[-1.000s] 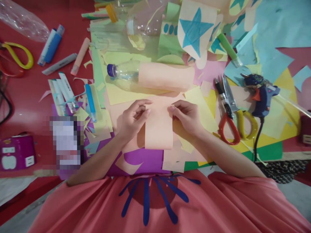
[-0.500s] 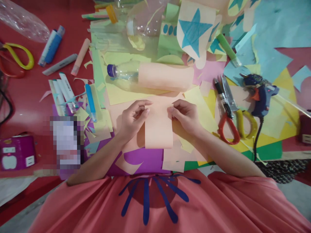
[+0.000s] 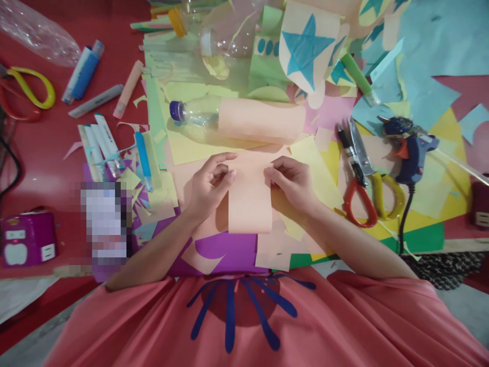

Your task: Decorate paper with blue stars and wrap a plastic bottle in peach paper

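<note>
Seen from above, a person in a coral-pink top with dark blue finger-like shapes sits or stands at a crowded craft table. At the middle, between the two hands, is a strip of peach paper (image 3: 250, 204). It is plain and matte, with smooth, straight long sides. Its lower end, nearest the person, bends round in a soft curve rather than lying flat, and a shadow along its left side suggests it is raised a little. The upper end is hard to make out, since it blends with more peach paper beneath.

The left hand (image 3: 210, 186) pinches the strip's left edge near the top, thumb against the paper and forefinger reaching along the upper end. The right hand (image 3: 292, 183) grips the opposite edge between thumb and bent fingers — almost a mirror of the left.

Just beyond the strip, a clear bottle (image 3: 198, 117) with a dark blue cap lies on its side, cap to the left, its body wrapped in similar peach paper (image 3: 263, 121). To the right of the right hand lie scissors (image 3: 376, 196) with red and yellow handles, a black-and-silver pen (image 3: 348, 148) alongside them, and a dark blue glue gun (image 3: 415, 158).
</note>
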### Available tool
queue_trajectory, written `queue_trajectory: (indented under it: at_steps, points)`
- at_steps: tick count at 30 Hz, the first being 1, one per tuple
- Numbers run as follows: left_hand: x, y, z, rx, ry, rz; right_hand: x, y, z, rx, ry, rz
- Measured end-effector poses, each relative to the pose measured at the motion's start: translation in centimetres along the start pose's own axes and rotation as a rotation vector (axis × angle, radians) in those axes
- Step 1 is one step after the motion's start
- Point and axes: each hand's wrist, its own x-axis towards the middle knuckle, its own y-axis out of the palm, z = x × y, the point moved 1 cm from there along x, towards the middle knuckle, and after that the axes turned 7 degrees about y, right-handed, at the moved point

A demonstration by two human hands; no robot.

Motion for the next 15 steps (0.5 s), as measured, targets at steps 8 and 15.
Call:
queue_trajectory:
  at_steps: [8,15]
  points:
    - [-0.1,-0.07,0.11,0.03,-0.028,-0.006,-0.03,0.03,-0.02,-0.013,0.014,-0.009]
    - [-0.27,-0.06,0.61,0.063,-0.014,-0.019,0.03,0.03,-0.06,-0.034,0.018,-0.01]
